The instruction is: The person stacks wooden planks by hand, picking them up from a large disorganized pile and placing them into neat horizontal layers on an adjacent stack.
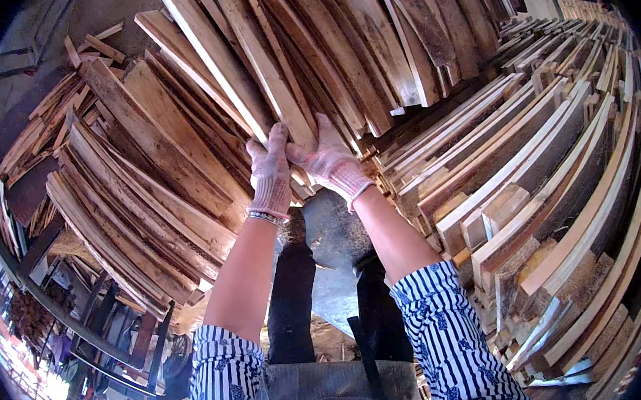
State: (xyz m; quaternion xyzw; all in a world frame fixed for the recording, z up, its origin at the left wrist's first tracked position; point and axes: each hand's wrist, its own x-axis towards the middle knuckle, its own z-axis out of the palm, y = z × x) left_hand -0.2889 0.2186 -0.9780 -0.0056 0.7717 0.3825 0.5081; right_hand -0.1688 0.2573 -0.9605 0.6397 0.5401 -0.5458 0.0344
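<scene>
Both my hands wear pale pinkish knit gloves and sit side by side at the near ends of long sawn planks. My left hand [268,171] is closed at the end of a pale narrow plank [207,53], its fingertips against the wood. Just to the right, my right hand [331,161] grips the end of a second pale plank [261,50], thumb on its left side and fingers on its right. The undersides of both planks are hidden. More rough brown planks [365,40] lie close alongside, beyond my hands.
A tall stack of planks [558,190] in layers fills the right side. At the left lies another pile of rough boards [131,191], with broken offcuts [48,127] behind it. A curved dark metal rail [59,314] runs at lower left. A grey sheet [333,231] lies by my legs.
</scene>
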